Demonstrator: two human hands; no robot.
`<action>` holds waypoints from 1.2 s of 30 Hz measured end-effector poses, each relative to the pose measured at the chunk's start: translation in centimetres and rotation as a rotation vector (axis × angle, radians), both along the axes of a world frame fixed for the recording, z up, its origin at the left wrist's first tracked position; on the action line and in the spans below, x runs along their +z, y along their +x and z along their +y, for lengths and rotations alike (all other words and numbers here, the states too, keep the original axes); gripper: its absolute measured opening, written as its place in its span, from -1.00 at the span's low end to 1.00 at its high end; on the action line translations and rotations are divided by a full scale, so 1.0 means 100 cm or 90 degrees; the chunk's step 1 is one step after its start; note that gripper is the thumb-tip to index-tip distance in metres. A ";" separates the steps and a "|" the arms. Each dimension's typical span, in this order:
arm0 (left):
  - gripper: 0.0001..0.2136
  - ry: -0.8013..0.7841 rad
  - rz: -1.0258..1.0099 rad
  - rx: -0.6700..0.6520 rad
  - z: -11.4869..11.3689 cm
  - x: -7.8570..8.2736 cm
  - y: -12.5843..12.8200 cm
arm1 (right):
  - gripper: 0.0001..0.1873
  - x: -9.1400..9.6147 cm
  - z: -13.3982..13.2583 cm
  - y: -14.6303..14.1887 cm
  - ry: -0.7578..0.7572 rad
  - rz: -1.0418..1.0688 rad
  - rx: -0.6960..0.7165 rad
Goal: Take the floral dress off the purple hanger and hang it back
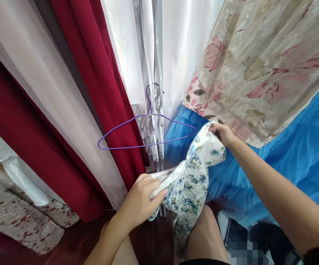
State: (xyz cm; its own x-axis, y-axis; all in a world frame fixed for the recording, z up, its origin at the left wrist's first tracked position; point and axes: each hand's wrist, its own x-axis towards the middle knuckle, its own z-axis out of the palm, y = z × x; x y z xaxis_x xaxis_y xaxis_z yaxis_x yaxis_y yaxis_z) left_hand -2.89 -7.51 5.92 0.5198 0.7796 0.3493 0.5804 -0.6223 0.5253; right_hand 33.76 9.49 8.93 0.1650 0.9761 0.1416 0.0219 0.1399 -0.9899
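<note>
A white cloth with a blue and green flower print (192, 176) hangs between my two hands. My left hand (143, 200) is closed on its lower bunched end, near my knee. My right hand (222, 132) is closed on its upper corner, held out further away. Just behind the cloth a purple wire hanger (145, 134) hangs by its hook from a metal window grille (156, 92). The hanger is bare, and its right tip lies close to my right hand.
Red curtains (98, 84) and a sheer white curtain (38, 73) hang to the left. A beige flowered fabric (261, 66) and a blue net fabric (300, 147) fill the right. A flowered cushion (18, 217) lies low at the left on a dark wooden floor.
</note>
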 end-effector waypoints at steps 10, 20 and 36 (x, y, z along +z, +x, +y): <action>-0.70 0.140 0.021 0.162 0.038 0.031 -0.043 | -0.62 0.059 0.049 -0.076 -0.235 0.112 0.319; -0.76 0.085 0.184 0.330 0.068 0.035 -0.140 | -0.59 0.067 0.021 -0.066 -0.261 0.022 0.320; -0.77 0.202 -0.259 0.228 0.122 0.096 -0.091 | -0.65 0.054 0.010 -0.059 -0.262 0.070 0.420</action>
State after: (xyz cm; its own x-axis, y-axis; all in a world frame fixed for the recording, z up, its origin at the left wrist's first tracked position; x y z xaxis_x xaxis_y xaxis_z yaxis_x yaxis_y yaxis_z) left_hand -11.95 4.65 15.54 0.0222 0.7067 0.7071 0.5737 -0.5882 0.5699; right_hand 27.85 10.46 14.38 -0.4749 0.8478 -0.2362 -0.0389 -0.2884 -0.9567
